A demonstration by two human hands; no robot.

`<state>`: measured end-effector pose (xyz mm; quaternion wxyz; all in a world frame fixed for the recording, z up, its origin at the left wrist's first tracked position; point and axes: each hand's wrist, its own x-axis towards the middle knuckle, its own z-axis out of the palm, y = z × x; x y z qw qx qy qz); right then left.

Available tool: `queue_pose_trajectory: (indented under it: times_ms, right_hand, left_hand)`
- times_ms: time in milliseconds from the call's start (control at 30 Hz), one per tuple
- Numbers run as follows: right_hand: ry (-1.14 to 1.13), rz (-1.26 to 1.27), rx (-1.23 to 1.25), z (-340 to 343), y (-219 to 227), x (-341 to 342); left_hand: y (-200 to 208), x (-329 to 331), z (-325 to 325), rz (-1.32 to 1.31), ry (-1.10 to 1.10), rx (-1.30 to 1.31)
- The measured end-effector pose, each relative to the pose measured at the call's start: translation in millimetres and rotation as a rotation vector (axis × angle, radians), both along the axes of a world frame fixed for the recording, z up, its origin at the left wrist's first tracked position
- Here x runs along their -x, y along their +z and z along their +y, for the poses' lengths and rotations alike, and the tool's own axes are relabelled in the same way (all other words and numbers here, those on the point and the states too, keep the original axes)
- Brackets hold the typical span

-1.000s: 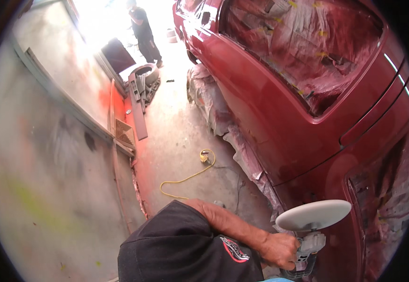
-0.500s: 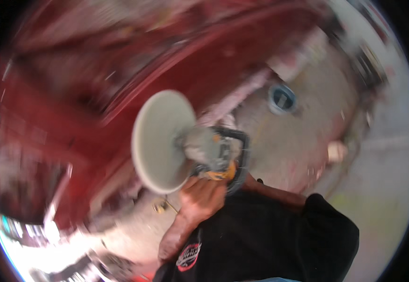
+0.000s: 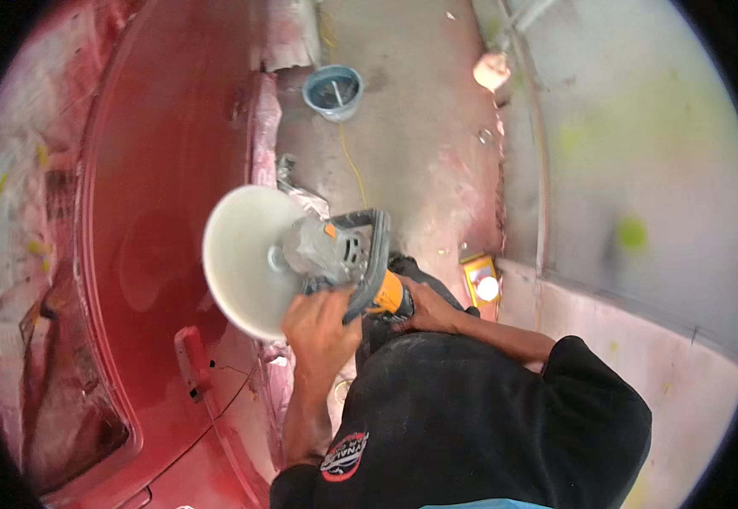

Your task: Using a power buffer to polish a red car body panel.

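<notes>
Both hands carry a car polisher (image 3: 335,253), a grey and orange tool with a black loop handle and a wide, pale round pad (image 3: 250,263) at its front. My left hand (image 3: 325,327) is closed round the front grip, close behind the pad. Farther back, my right hand (image 3: 427,304) wraps the rear of the orange body, its fingers partly hidden. The pad faces a glossy red car panel (image 3: 170,170) on the left; I cannot tell whether the two touch.
A blue-grey bucket (image 3: 332,92) stands on the concrete floor ahead, with a yellow cord (image 3: 352,161) running past it. A red door handle (image 3: 191,360) juts from the panel. At right are a pale wall (image 3: 640,170) and a yellow box (image 3: 479,284) at its foot.
The whole view has swung round: the red panel now runs lengthwise on the left, and the bucket appears farther left and higher. The polisher stays in both hands.
</notes>
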<state>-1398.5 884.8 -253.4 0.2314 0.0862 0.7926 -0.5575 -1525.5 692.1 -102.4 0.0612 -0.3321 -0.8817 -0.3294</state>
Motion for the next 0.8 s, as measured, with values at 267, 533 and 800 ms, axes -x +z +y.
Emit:
queue_pose_trajectory:
  times_ms: [267,533,800]
  right_hand:
    - [-0.259,-0.181,0.103,29,-38,-26]
    - [-0.209,-0.205,0.150,131,-70,7]
    - [-0.280,-0.426,-0.257,223,-106,34]
  left_hand:
    - [-30,33,60,-0.214,0.093,-0.007]
    - [-35,99,186,-0.369,0.258,0.234]
    - [-179,201,308,-0.624,0.102,0.262]
